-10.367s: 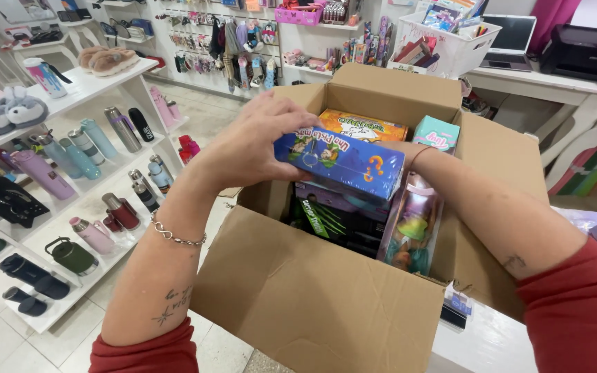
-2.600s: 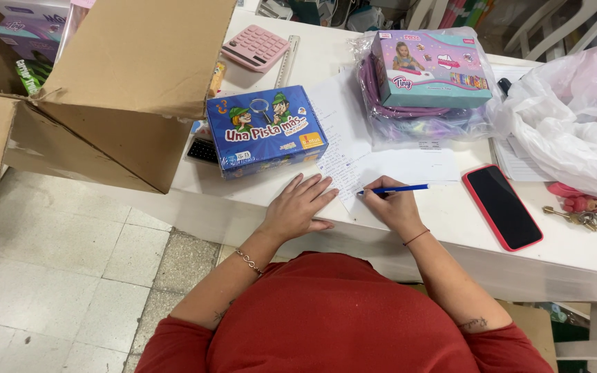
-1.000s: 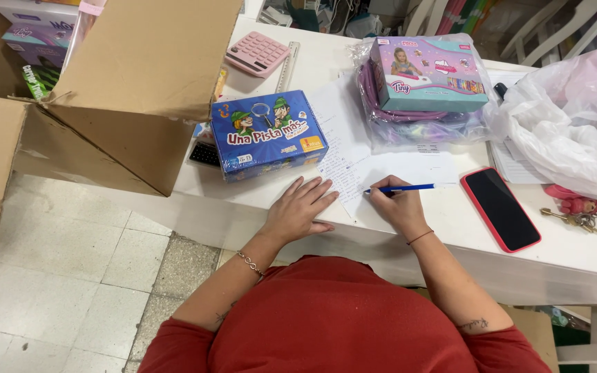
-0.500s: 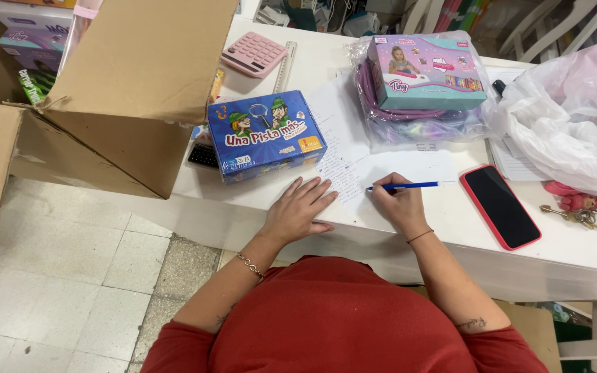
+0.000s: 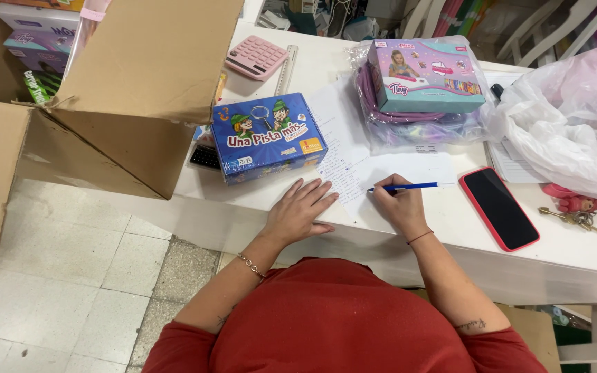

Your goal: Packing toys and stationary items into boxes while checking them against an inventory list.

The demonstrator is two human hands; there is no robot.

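Head view, steeply down, close

A blue board game box [image 5: 267, 138] lies on a white table [image 5: 561, 262] just beyond the left fingers [image 5: 312, 190]. Farther out to their left are an open cardboard box [image 5: 139, 62], a pink calculator [image 5: 256, 57] and a ruler [image 5: 285, 70]. Just right of the right fingers [image 5: 387, 185] lies a red-cased phone [image 5: 499, 207]. Beyond them sits a plastic-wrapped pink toy box [image 5: 426, 86]; farther right are a white plastic bag [image 5: 575, 117] and keys [image 5: 578, 207].
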